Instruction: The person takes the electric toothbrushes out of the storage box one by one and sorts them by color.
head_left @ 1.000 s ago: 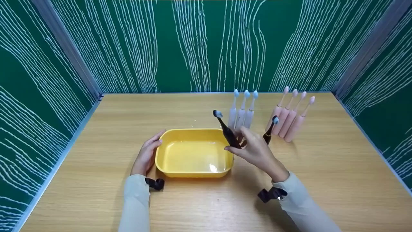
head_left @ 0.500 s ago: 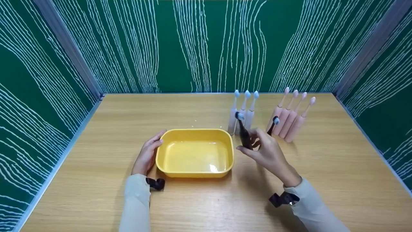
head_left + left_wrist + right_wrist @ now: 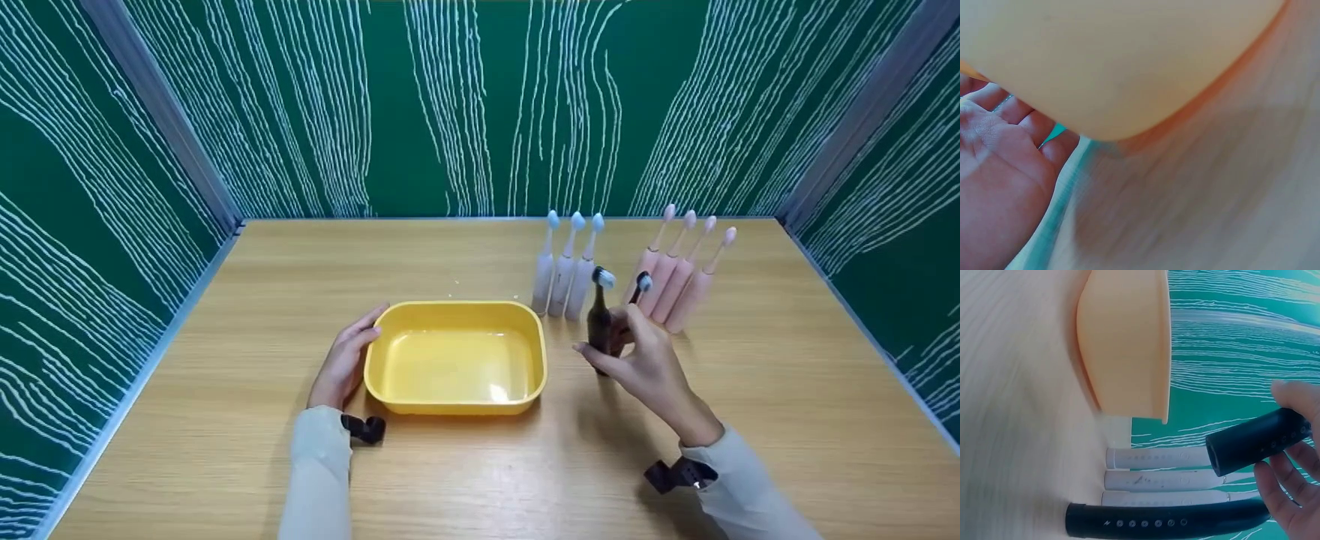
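Observation:
In the head view my right hand [image 3: 649, 360] pinches a black electric toothbrush [image 3: 598, 322], its bristles up. The right wrist view shows the base of this toothbrush [image 3: 1258, 441] raised off the table and tilted. Just beyond stands a second black electric toothbrush [image 3: 1157, 521], mostly hidden behind the hand in the head view, where its brush head [image 3: 643, 283] shows. On the other side, my left hand [image 3: 346, 360] rests along the left wall of a yellow basin [image 3: 455, 409], thumb tip at the rim. Its fingers lie fairly straight against the outside in the left wrist view [image 3: 1005, 163].
Three white electric toothbrushes with blue heads [image 3: 562, 277] stand upright in a row behind the basin's right corner. Several pink ones [image 3: 675, 285] form another row farther right. Green walls with white lines [image 3: 495, 105] enclose the wooden table [image 3: 337, 262].
My right hand has moved right with the black toothbrush, from over the basin's right rim to beside the standing black one, turning it more upright. The left hand and basin stay put.

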Available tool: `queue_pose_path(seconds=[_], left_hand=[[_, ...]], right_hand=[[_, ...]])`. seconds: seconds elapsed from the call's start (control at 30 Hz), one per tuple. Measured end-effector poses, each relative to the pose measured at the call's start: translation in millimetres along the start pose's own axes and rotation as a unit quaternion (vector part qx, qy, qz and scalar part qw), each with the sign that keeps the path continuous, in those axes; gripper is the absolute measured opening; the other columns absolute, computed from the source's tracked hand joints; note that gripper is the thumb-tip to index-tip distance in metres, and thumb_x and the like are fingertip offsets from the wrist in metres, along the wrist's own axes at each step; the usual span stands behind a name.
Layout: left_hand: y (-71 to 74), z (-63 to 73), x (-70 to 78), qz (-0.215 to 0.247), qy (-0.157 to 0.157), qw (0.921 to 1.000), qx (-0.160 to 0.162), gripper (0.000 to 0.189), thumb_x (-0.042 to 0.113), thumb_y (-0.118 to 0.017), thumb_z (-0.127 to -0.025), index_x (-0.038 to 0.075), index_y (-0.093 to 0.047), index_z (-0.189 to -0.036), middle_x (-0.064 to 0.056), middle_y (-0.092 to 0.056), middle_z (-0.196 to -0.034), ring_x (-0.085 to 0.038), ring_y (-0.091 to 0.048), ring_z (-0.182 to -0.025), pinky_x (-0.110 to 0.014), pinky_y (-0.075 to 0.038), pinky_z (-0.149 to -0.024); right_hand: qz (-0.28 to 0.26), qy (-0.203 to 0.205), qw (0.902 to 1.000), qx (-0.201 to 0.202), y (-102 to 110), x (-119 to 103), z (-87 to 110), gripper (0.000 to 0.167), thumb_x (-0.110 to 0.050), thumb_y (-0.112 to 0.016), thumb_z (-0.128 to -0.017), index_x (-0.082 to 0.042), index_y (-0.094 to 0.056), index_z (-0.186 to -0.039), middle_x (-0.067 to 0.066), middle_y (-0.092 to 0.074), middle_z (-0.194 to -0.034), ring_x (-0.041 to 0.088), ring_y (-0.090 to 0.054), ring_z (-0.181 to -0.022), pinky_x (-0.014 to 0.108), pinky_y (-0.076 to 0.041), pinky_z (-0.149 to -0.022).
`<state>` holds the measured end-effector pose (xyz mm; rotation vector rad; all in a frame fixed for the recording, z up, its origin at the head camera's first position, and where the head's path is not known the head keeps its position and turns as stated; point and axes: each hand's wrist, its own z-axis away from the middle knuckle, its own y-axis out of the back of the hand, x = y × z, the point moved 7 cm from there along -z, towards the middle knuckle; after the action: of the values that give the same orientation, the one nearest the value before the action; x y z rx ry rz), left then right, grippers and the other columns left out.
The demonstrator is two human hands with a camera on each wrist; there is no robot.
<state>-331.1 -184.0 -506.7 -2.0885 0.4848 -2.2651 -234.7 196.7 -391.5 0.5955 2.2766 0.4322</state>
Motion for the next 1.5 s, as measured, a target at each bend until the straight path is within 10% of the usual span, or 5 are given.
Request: queue_pose_path(seconds=[0.5,1.17,1.5], left_hand=[[-1.5,-1.1,-0.7,0.011,-0.004,0.9999,-0.002,0.052,0.007,-0.044,-0.098,0.001,-0.033,-0.148,-0.011,-0.028,-0.157,-0.021,-0.029,-0.143,-0.019,-0.041,-0.104],[0.6,-1.3,-1.0,0.013,-0.005,0.9999,-0.001,0.052,0.007,-0.042,-0.098,0.001,-0.033,-0.148,-0.008,-0.026,-0.158,-0.02,-0.023,-0.146,-0.035,-0.024,-0.119],[0.2,-1.1,-0.8,0.017,-0.005,0.9998,0.002,0.052,0.006,-0.042,-0.098,0.001,-0.032,-0.148,-0.009,-0.026,-0.159,-0.02,-0.024,-0.145,-0.035,-0.025,-0.118]], right_hand=[[0.022,0.0,0.9968,0.076,19,16,16.5,0.045,0.005,-0.085,-0.062,0.005,-0.055,-0.095,0.009,-0.065,-0.084,-0.005,-0.054,-0.075,0.01,-0.051,-0.061],[0.018,-0.1,0.993,0.059,30,51,22.8,0.048,-0.001,-0.083,-0.069,0.001,-0.057,-0.109,0.0,-0.064,-0.077,-0.004,-0.058,-0.071,0.011,-0.053,-0.06],[0.043,-0.058,0.9966,0.04,29,70,26.8,0.046,0.006,-0.082,-0.067,0.005,-0.056,-0.105,0.009,-0.066,-0.074,-0.01,-0.056,-0.069,0.007,-0.051,-0.059]])
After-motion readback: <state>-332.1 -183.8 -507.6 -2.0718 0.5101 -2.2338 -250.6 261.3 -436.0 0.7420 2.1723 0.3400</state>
